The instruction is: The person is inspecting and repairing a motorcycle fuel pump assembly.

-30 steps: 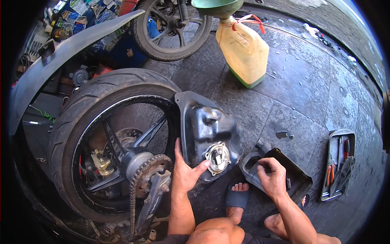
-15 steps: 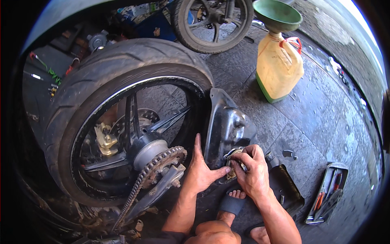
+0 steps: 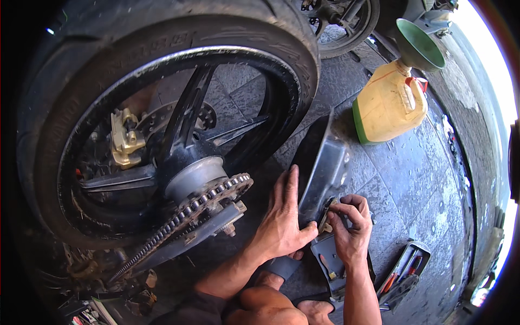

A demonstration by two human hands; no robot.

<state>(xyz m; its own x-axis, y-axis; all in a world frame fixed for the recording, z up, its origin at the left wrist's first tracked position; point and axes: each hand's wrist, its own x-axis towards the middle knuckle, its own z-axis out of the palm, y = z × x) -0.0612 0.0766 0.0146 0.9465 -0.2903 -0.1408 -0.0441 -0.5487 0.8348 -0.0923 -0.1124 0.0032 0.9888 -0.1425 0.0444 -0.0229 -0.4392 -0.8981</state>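
Observation:
My left hand (image 3: 279, 227) holds the side of a black metal tank (image 3: 319, 179), now tilted nearly on edge beside the large rear wheel (image 3: 81, 108). My thumb lies near the tank's lower end. My right hand (image 3: 352, 227) has its fingertips closed on a metal fitting (image 3: 326, 222) at that end of the tank; its exact grip is partly hidden. The wheel's sprocket and chain (image 3: 211, 195) are just left of my left hand. Below my hands is a dark cut-open container (image 3: 325, 254), partly hidden by them.
A cream jug (image 3: 390, 103) with a green funnel (image 3: 420, 46) stands at back right. A tray of hand tools (image 3: 403, 271) lies right of my right forearm. A smaller wheel (image 3: 346, 27) is behind. My sandalled foot (image 3: 279, 268) is below my left hand.
My right hand moved from above the cut-open container to the tank's fitting. The tank has tilted further onto its edge. The view has swung, bringing the rear wheel closer and higher.

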